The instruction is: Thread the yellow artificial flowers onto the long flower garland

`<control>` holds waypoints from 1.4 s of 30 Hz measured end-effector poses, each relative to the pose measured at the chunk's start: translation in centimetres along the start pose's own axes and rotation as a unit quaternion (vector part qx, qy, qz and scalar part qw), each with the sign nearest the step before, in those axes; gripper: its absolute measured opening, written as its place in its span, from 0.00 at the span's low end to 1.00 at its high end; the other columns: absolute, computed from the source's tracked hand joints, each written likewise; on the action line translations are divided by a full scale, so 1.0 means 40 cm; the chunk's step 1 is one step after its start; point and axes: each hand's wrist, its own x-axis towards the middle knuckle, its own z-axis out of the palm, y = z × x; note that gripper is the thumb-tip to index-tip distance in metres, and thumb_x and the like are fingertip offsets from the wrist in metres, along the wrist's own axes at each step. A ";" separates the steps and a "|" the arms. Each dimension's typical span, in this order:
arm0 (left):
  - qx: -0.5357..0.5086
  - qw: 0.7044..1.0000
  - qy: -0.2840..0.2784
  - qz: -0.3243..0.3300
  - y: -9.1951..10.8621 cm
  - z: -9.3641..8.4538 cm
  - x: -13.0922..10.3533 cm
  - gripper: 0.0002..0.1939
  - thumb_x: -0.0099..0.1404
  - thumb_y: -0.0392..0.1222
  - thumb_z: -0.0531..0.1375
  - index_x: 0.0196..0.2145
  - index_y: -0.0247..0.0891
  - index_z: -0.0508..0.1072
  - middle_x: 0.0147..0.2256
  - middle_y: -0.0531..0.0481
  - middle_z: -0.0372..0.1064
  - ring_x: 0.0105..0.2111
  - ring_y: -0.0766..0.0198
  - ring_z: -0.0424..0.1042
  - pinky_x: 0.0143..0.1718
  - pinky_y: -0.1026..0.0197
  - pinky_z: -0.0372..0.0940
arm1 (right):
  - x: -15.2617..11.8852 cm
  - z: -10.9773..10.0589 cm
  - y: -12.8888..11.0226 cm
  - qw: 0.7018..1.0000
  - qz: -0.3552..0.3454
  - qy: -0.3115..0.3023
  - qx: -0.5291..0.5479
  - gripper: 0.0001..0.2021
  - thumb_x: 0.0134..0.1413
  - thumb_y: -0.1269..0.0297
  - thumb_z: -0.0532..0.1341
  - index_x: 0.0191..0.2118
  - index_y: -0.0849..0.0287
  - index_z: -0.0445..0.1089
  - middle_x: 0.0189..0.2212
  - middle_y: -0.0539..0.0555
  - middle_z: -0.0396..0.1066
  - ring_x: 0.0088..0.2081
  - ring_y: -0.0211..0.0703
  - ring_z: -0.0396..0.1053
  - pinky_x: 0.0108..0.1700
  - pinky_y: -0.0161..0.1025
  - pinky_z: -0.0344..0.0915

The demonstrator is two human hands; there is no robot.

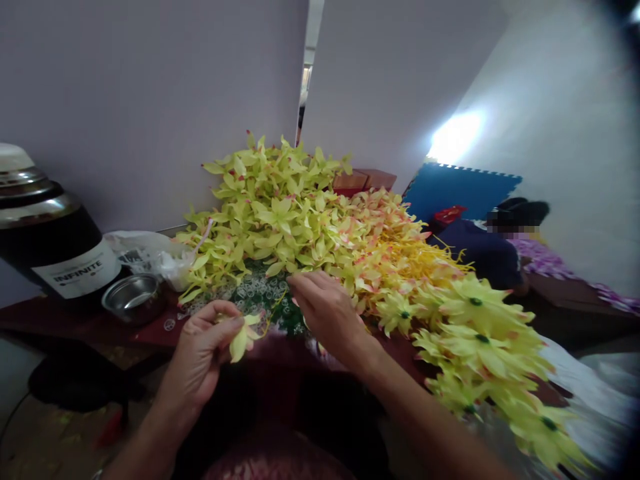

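Observation:
Pinched between the thumb and fingers of my left hand [207, 343] is a yellow-green artificial flower [243, 338], with a thin yellow stem [274, 308] rising from it to the right. My right hand [327, 310] reaches over small clear rings [260, 287] and dark green pieces [286, 313]; its fingers are bent together and point down, and what their tips hold, if anything, is hidden. Beyond both hands rises a heap of yellow-green flowers [280, 213], with pinkish ones [383, 213] and yellow stems [407, 250] at its right.
A large black thermos [45, 233], a metal bowl [134, 298] and a plastic bag [150, 253] stand at the left. Assembled flowers with green centres [480, 340] lie at the right. Another person [480, 250] bends near purple flowers [545, 257]. Brown boxes [373, 180] sit behind the heap.

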 end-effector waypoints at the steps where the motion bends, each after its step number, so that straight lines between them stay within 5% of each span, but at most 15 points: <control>1: 0.010 1.000 0.000 0.000 -0.003 0.000 -0.001 0.13 0.44 0.36 0.68 0.25 0.36 0.67 0.13 0.54 0.68 0.14 0.65 0.69 0.15 0.71 0.56 | 0.020 0.013 0.009 0.999 0.003 -0.040 -0.028 0.10 0.60 0.73 0.52 0.35 0.59 0.70 0.31 0.55 0.72 0.35 0.44 0.66 0.37 0.38 0.61; 4: 0.031 0.999 0.005 -0.011 -0.014 0.003 -0.006 0.13 0.43 0.37 0.68 0.24 0.36 0.66 0.15 0.52 0.70 0.14 0.65 0.69 0.15 0.71 0.57 | 0.070 0.058 0.022 0.992 -0.006 -0.113 -0.055 0.10 0.56 0.74 0.54 0.31 0.57 0.71 0.29 0.55 0.71 0.34 0.45 0.65 0.34 0.38 0.60; 9: 0.028 0.999 -0.011 -0.013 -0.020 0.003 -0.010 0.12 0.44 0.36 0.67 0.25 0.36 0.66 0.16 0.51 0.71 0.14 0.67 0.68 0.16 0.71 0.57 | 0.102 0.111 0.027 0.992 0.008 -0.126 -0.001 0.11 0.50 0.79 0.56 0.25 0.58 0.70 0.27 0.56 0.71 0.34 0.45 0.65 0.32 0.37 0.59; 17: 0.025 1.000 -0.012 -0.003 -0.035 -0.009 -0.002 0.11 0.47 0.37 0.66 0.26 0.36 0.67 0.16 0.52 0.71 0.14 0.67 0.68 0.15 0.72 0.54 | 0.097 0.066 0.045 0.969 0.134 -0.078 0.194 0.09 0.57 0.69 0.52 0.36 0.63 0.69 0.25 0.52 0.72 0.27 0.37 0.68 0.26 0.31 0.62; 20: 0.039 0.999 -0.019 -0.012 -0.035 -0.006 0.000 0.12 0.47 0.37 0.66 0.27 0.36 0.66 0.16 0.51 0.71 0.15 0.67 0.68 0.16 0.72 0.55 | 0.074 0.047 0.034 0.883 0.229 -0.061 0.406 0.12 0.57 0.62 0.53 0.41 0.62 0.68 0.26 0.52 0.73 0.24 0.35 0.69 0.22 0.29 0.63; 23: 0.050 0.998 -0.021 -0.013 -0.032 0.001 0.001 0.12 0.47 0.38 0.66 0.27 0.36 0.66 0.17 0.51 0.71 0.15 0.66 0.68 0.16 0.71 0.55 | 0.045 0.038 0.017 0.706 0.311 -0.036 0.635 0.11 0.49 0.58 0.62 0.35 0.61 0.71 0.24 0.50 0.72 0.22 0.33 0.67 0.19 0.28 0.62; 26: 0.056 0.998 -0.025 -0.010 -0.033 0.008 0.000 0.11 0.47 0.38 0.66 0.27 0.36 0.66 0.17 0.52 0.70 0.15 0.67 0.68 0.16 0.72 0.53 | 0.017 0.038 0.001 0.634 0.312 -0.027 0.707 0.10 0.43 0.61 0.67 0.32 0.61 0.73 0.25 0.51 0.73 0.24 0.34 0.69 0.20 0.27 0.64; 29: 0.054 0.998 -0.028 -0.018 -0.037 0.016 -0.005 0.12 0.47 0.38 0.66 0.26 0.36 0.67 0.16 0.53 0.70 0.15 0.66 0.68 0.16 0.70 0.54 | -0.010 0.040 -0.014 0.633 0.291 0.007 0.717 0.11 0.41 0.65 0.68 0.34 0.60 0.73 0.28 0.52 0.75 0.26 0.36 0.71 0.22 0.29 0.66; 36: 0.065 0.997 -0.043 -0.019 -0.047 0.035 -0.015 0.10 0.48 0.37 0.66 0.26 0.36 0.67 0.16 0.53 0.70 0.15 0.68 0.67 0.16 0.71 0.51 | -0.060 0.029 -0.047 0.691 0.292 0.111 0.652 0.07 0.44 0.67 0.67 0.33 0.57 0.74 0.27 0.50 0.76 0.27 0.36 0.71 0.24 0.29 0.65; 42: 0.046 0.995 -0.077 -0.040 -0.058 0.050 -0.025 0.11 0.47 0.38 0.67 0.26 0.36 0.67 0.17 0.50 0.72 0.14 0.67 0.67 0.16 0.71 0.55 | -0.076 0.014 -0.058 0.684 0.292 0.086 0.663 0.07 0.43 0.69 0.66 0.33 0.55 0.75 0.29 0.48 0.75 0.28 0.31 0.69 0.29 0.26 0.66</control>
